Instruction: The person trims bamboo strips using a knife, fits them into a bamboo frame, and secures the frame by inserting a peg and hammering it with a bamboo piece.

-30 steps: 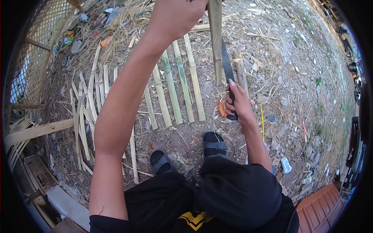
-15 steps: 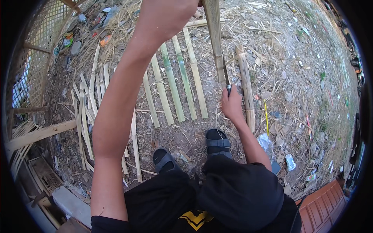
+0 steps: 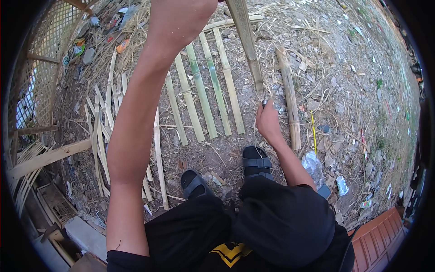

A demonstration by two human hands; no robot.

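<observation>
My left hand (image 3: 192, 16) is raised at the top edge, closed on the upper end of a bamboo slat (image 3: 244, 41); its fingers are partly cut off by the frame. The slat slants down toward my right hand (image 3: 268, 121), which is wrapped round the dark handle of a knife (image 3: 265, 103). The knife's thin blade meets the slat's lower end, where fine shavings show. Several pale and green bamboo slats (image 3: 202, 99) lie side by side on the ground between my arms.
A round bamboo pole (image 3: 288, 99) lies right of my right hand. More split strips (image 3: 97, 140) are heaped left of my left arm. A wooden beam (image 3: 50, 158) juts in from the left. A yellow stick (image 3: 313, 131), plastic wrap and a crumpled cup (image 3: 342, 185) lie at right.
The slat has tilted, its upper end shifting left with my left hand. My right hand and the knife have moved slightly down, and the blade has turned to show less of itself.
</observation>
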